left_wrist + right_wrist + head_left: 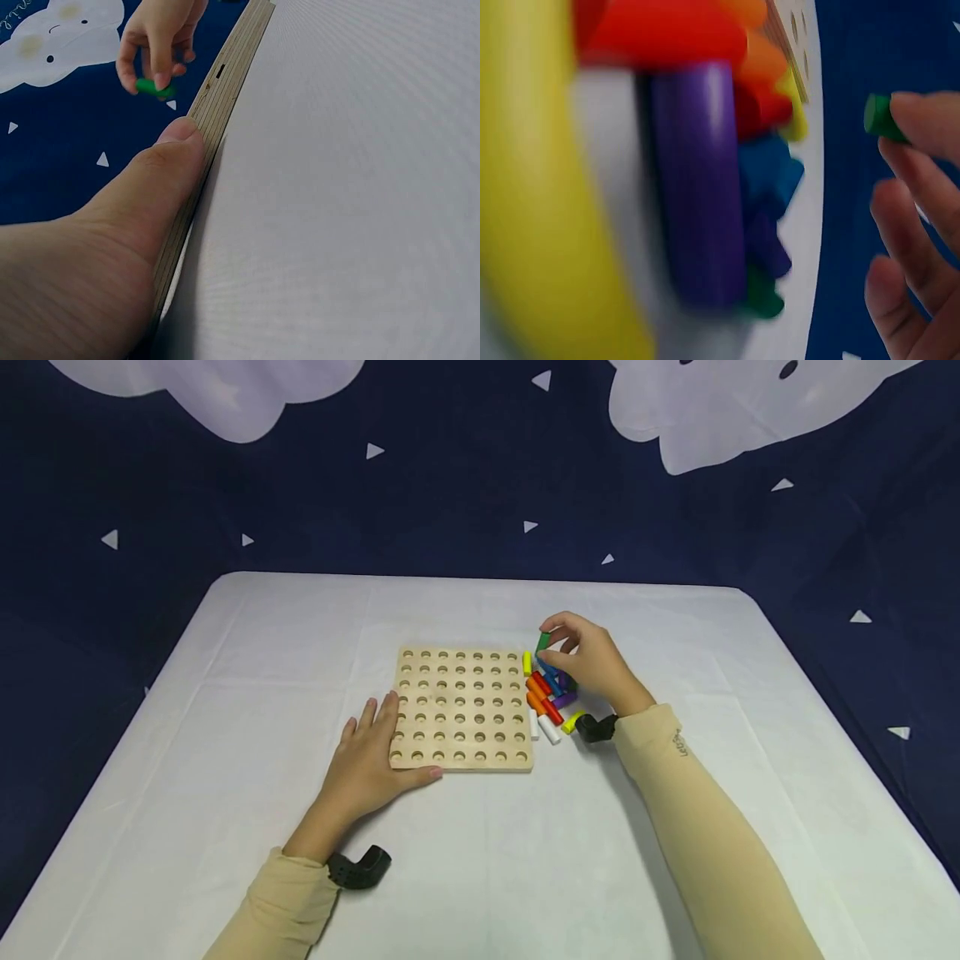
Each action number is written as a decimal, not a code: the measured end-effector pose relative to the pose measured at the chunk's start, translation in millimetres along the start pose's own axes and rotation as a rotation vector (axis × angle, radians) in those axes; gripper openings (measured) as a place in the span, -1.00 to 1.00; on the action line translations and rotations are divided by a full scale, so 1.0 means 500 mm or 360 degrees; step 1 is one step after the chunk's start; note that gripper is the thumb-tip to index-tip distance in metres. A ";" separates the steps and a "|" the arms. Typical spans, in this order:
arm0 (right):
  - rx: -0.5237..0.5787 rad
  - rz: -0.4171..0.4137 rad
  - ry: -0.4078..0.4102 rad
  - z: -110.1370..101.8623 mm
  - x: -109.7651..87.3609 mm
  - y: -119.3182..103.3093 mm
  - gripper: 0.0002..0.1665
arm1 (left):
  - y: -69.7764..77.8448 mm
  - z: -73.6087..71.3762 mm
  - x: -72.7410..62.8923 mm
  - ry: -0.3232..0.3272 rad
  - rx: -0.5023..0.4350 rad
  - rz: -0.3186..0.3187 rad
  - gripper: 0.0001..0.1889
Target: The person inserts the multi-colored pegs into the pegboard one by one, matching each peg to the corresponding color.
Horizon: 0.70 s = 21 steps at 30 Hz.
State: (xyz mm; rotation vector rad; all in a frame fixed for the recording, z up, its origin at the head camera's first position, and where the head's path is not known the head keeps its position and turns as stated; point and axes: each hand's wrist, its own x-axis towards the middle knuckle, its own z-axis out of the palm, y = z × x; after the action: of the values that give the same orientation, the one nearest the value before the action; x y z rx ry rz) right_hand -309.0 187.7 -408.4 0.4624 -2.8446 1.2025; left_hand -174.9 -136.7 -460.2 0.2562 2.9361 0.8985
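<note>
A square wooden pegboard with rows of round holes lies flat on the table. My left hand rests against it, fingers straight along the left edge and thumb on the front edge; the left wrist view shows that thumb pressing the board's side. Between thumb and fingertips, my right hand pinches a green peg above the loose pegs beside the board's right edge. In the right wrist view the green peg is lifted clear, with the other fingers loosely bent.
Several loose pegs lie right of the board: red, orange, purple, white, yellow and blue. White cloth covers the table. A dark blue patterned curtain hangs behind.
</note>
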 end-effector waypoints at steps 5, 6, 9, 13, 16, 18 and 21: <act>-0.0095 -0.0021 -0.0037 0.025 0.026 -0.020 -0.59 | -0.001 0.000 0.001 0.0014 0.0007 0.0010 0.36; -0.0114 -0.0015 -0.0053 0.029 0.030 -0.022 -0.60 | -0.001 0.000 0.002 0.0015 0.0008 0.0010 0.36; -0.0169 0.0010 -0.0087 0.040 0.037 -0.028 -0.61 | -0.001 0.001 0.004 0.0016 0.0010 0.0010 0.37; -0.0246 0.0023 -0.0091 0.050 0.040 -0.030 -0.62 | -0.001 0.003 0.005 0.0015 0.0008 0.0012 0.38; -0.0278 0.0008 -0.0092 0.058 0.042 -0.032 -0.63 | -0.003 0.004 0.005 0.0016 0.0009 0.0011 0.38; -0.0303 -0.0006 -0.0098 0.062 0.043 -0.034 -0.63 | -0.005 0.005 0.005 0.0017 0.0014 0.0008 0.38; -0.0335 -0.0014 -0.0118 0.068 0.045 -0.035 -0.65 | -0.007 0.007 0.004 0.0020 0.0021 0.0008 0.38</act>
State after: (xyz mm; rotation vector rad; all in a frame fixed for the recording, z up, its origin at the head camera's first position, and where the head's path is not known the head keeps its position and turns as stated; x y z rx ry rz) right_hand -322.4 146.1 -417.0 0.5184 -2.9836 0.8880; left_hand -176.8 -137.4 -464.9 0.2595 2.9549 0.8850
